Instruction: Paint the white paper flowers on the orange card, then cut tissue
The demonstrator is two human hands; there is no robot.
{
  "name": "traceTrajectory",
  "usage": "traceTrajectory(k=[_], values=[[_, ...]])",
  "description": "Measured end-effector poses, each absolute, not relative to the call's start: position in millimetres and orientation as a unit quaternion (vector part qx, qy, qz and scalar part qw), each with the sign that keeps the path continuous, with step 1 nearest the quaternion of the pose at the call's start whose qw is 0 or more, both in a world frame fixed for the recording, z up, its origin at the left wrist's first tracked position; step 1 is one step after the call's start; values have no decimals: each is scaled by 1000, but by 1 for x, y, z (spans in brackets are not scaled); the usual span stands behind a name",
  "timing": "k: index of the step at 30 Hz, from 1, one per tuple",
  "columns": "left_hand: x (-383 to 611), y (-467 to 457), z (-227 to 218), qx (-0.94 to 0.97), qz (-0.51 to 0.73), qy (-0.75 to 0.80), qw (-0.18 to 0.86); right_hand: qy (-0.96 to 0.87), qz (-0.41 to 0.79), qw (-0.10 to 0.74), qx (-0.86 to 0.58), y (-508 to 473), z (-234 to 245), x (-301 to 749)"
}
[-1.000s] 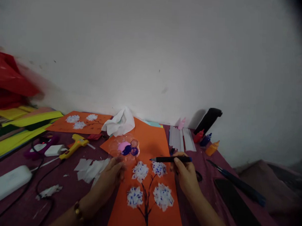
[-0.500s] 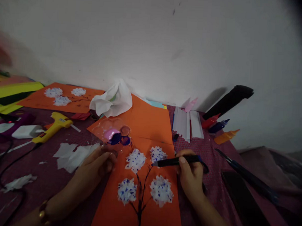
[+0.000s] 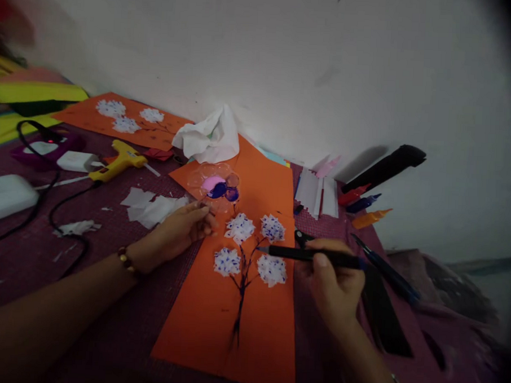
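pen [image 3: 295,254], gripped in the right hand [image 3: 336,280], has its tip by dark branches [image 3: 242,295] on the orange sheet [image 3: 198,330]; left hand [image 3: 190,225] curls loosely at the sheet's left edge, whether holding anything i cannot tell.

Right hand [image 3: 337,282] holding black pen [image 3: 293,254] over orange paper [image 3: 262,333] with white flowers [image 3: 239,228], left hand [image 3: 181,229] near palette [image 3: 197,179]

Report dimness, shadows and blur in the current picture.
Head view: dim, blackened at upper right; head view: soft shadow on the pale wall beside the long black object; head view: red shape at upper left blurred, slim black pen fairly distinct.
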State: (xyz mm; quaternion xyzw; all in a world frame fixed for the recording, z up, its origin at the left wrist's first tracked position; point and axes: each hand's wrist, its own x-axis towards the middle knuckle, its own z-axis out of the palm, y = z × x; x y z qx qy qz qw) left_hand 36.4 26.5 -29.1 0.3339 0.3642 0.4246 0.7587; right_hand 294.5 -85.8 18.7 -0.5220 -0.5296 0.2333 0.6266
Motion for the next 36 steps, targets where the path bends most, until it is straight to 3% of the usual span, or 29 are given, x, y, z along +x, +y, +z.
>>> traceTrajectory(k=[3,8,23,36], values=[[36,27,-32,326,419,352,771,-577,236,579,-525,-101,12,288],[36,27,-28,291,423,365,777,-532,253,599,-543,-99,-6,283],[34,31,-26,273,393,358,802,-629,119,509,-575,-111,-11,303],[35,30,-20,272,391,380,793,-633,122,506,-573,-114,-13,301]])
